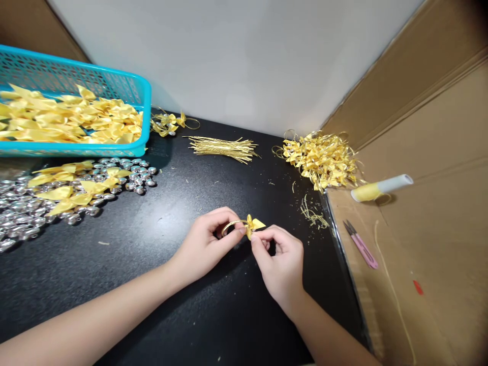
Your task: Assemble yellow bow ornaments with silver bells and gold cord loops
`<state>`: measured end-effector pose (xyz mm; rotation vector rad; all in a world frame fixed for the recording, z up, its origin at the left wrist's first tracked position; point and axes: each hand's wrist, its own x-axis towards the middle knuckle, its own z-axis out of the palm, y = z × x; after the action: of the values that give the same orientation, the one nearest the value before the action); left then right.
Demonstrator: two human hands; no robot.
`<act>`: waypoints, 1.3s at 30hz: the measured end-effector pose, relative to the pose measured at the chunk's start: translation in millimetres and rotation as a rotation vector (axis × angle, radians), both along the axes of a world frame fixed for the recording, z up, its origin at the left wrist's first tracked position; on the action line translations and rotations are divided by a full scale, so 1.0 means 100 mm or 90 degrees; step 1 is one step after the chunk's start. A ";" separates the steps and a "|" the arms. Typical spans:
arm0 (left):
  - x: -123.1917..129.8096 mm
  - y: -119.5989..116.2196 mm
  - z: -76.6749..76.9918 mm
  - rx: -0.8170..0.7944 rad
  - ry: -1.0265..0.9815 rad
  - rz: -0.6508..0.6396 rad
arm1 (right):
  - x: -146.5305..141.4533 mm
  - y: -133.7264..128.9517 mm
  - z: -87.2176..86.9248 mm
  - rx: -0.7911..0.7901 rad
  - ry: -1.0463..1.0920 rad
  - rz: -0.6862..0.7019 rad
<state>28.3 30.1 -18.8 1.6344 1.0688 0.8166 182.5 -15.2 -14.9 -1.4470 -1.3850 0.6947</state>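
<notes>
Over the middle of the black table, my left hand pinches a thin gold loop between thumb and fingers. A small yellow ribbon bow sits at the right end of that loop. The thumb and forefinger of my right hand are closed on the lower right part of the bow. Both hands nearly touch each other. Beyond them lies a bundle of gold ties. Whether a bead is in the bow I cannot make out.
A turquoise basket of yellow bows stands at back left, with silver beads before it. Looped bows are heaped at back right, near wire scraps. Pink snips and a ribbon-wrapped tube lie on cardboard at right.
</notes>
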 end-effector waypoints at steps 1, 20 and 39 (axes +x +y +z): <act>0.00 0.01 0.00 -0.015 -0.012 -0.002 | 0.00 0.00 0.00 -0.004 0.007 -0.002; 0.03 0.01 0.01 -0.103 -0.070 -0.027 | 0.01 0.00 -0.05 -0.097 0.194 0.018; 0.03 0.01 -0.02 -0.097 -0.087 -0.033 | 0.00 -0.01 -0.11 -0.130 0.261 0.044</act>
<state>31.4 31.2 -20.3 1.4514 0.9644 0.7824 182.3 -15.8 -26.2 -1.3210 -1.0699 1.1351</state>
